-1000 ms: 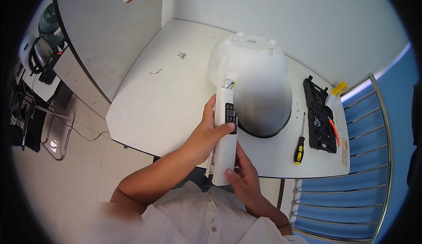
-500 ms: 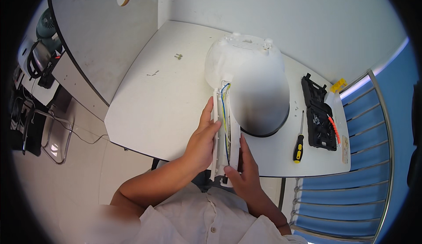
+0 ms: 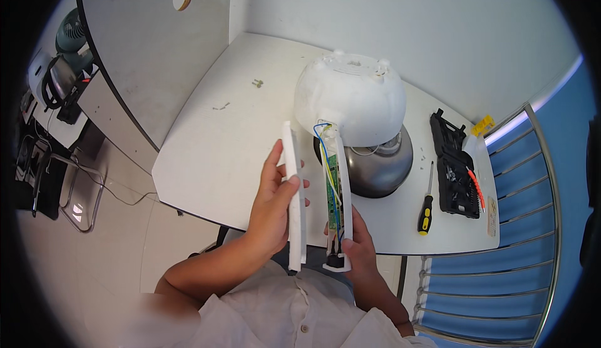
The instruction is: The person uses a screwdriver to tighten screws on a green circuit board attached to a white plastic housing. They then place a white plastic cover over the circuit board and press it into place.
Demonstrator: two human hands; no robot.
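My left hand (image 3: 274,202) is closed round a long white plastic handle cover (image 3: 293,207), held apart from the rest of the handle. In my right hand (image 3: 359,246) is the lower end of the opened white handle (image 3: 347,197), fingers wrapped round its side. Inside it lie a green circuit board (image 3: 332,188), blue and yellow-green wires (image 3: 322,140) and a black part at the near end. The handle joins a white rounded appliance housing (image 3: 354,97). Behind and below the housing sits a dark metallic bowl (image 3: 379,171), partly hidden by it.
A yellow-and-black screwdriver (image 3: 426,213) lies to the right, beside an open black tool case (image 3: 456,182) with a red pen-like tool (image 3: 476,188). Loose screws (image 3: 257,83) rest on the white table (image 3: 206,154). A metal railing (image 3: 541,179) runs along the right side.
The handle cover has come away to the left in my left hand, exposing the circuit board. The white housing shows sharply now, where a blurred patch lay over it.
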